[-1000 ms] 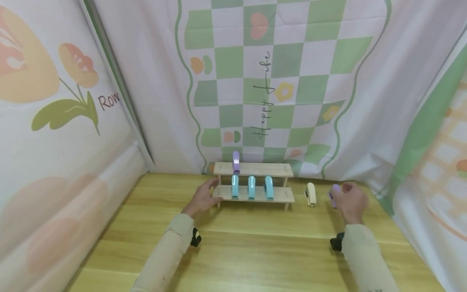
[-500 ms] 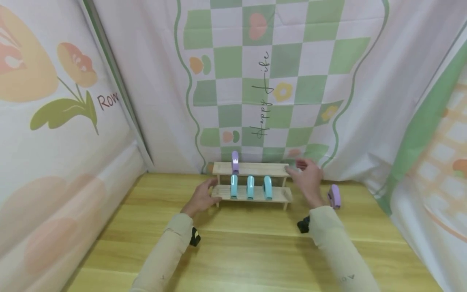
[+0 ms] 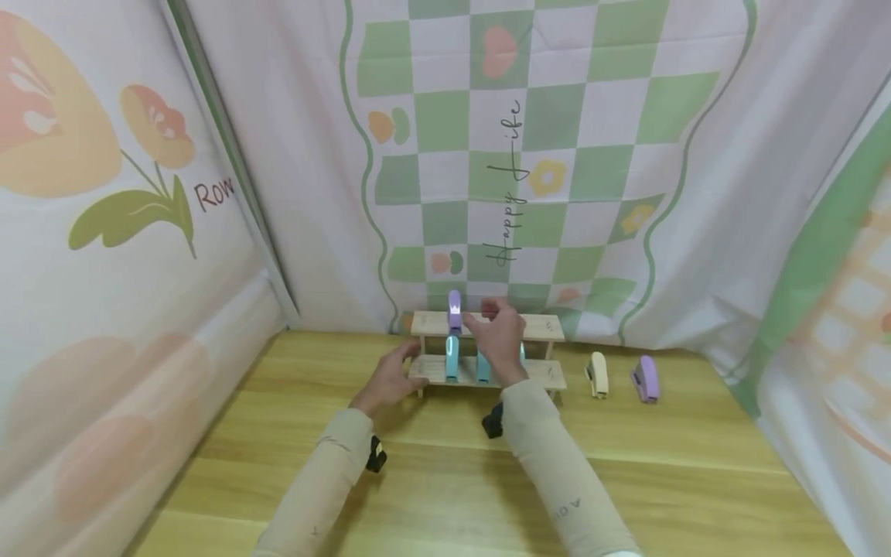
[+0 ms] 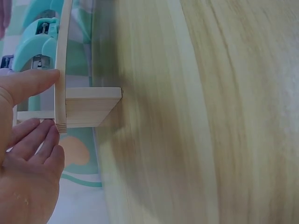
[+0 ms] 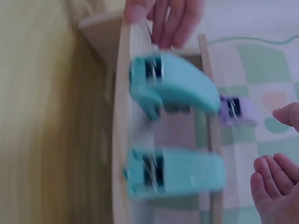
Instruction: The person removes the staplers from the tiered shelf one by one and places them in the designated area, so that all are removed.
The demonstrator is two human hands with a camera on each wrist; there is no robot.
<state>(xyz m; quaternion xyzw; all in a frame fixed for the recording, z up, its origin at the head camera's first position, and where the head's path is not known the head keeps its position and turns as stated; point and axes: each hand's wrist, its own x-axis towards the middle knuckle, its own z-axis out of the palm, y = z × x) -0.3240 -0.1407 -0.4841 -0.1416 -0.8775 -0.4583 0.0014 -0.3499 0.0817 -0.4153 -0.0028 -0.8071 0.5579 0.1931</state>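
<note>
My left hand [image 3: 387,379] holds the left end of a two-tier wooden rack [image 3: 543,328], its thumb [image 4: 39,80] on the lower board's edge and the fingers at the board's end. On the upper tier stands a purple stapler [image 3: 455,308]. Close to its right side is my right hand [image 3: 498,338], thumb and fingers spread apart with nothing between them; the right wrist view shows a gap to the stapler. Teal staplers line the lower tier: a left one [image 3: 452,359], a middle one [image 3: 482,368], and a third mostly hidden behind the right hand.
Right of the rack, a cream stapler [image 3: 597,376] and another purple stapler [image 3: 646,379] stand on the wooden table [image 3: 431,495]. A checkered curtain [image 3: 508,178] hangs directly behind the rack, and a flowered curtain [image 3: 104,309] borders the left side.
My right hand has left the purple stapler at the right and moved left, past the cream stapler, to the upper tier's purple stapler. The left hand stays at the rack's end.
</note>
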